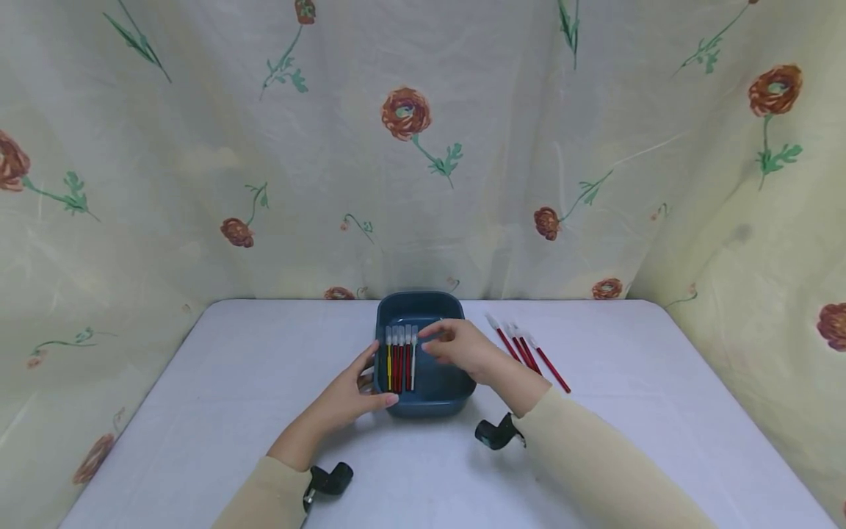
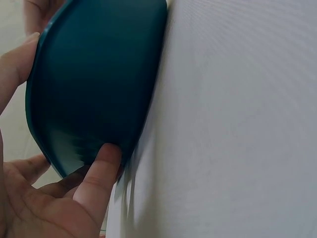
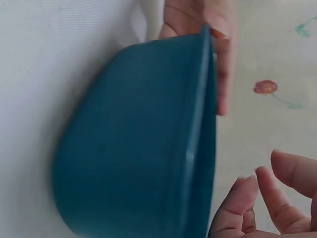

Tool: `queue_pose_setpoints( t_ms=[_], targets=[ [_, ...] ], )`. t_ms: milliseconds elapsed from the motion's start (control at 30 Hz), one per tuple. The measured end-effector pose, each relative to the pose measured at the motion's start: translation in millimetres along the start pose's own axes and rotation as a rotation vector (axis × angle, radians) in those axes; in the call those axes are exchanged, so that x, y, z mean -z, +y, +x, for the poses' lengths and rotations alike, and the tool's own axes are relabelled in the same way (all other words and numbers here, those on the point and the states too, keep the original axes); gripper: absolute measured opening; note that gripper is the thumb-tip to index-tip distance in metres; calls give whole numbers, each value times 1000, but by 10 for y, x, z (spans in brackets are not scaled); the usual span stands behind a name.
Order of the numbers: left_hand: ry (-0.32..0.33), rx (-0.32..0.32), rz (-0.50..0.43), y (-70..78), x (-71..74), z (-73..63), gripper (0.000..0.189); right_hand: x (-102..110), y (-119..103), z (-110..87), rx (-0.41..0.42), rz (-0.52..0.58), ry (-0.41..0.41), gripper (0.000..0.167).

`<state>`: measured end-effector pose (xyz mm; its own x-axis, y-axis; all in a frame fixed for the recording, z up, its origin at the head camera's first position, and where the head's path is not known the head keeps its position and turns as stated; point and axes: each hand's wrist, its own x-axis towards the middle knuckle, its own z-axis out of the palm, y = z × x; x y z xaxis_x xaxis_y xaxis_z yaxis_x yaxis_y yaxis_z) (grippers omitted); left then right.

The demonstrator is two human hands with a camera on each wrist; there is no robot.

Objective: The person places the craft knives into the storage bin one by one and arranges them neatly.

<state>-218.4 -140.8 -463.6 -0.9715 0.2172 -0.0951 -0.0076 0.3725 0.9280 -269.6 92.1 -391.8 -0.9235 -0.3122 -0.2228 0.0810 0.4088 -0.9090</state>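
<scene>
Brushes [image 1: 399, 367] lie in blue tray [image 1: 436, 380]; left hand [image 1: 346, 398] grips its side. Right hand [image 1: 460, 348] (fingers [image 3: 238, 201] loosely bent, thumb apart) hovers above it.

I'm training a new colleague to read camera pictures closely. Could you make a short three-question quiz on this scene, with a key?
1. True or false: the left hand touches the side of the tub while the right hand is over it.

2. What colour are the handles of the loose brushes lying on the table?
A) green
B) black
C) red

3. Fill in: inside the tub, the leftmost brush has a ____ handle.

Key: 1. True. 2. C. 3. yellow.
</scene>
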Motion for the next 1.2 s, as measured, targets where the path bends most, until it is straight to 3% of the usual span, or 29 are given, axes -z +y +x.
queue_pose_setpoints(
  t_ms=[400,700,900,1200],
  targets=[
    [21,1,25,-6,-22,9,104,355,-34,-207,49,2,49,28],
    [21,-9,13,-19,-19,13,104,610,38,-317,8,-50,91,33],
    [17,-12,-1,-15,-9,5,104,785,144,-370,17,-112,129,35],
    [19,-18,3,-9,-8,-6,104,1008,335,-404,25,-78,148,38]
  ],
)
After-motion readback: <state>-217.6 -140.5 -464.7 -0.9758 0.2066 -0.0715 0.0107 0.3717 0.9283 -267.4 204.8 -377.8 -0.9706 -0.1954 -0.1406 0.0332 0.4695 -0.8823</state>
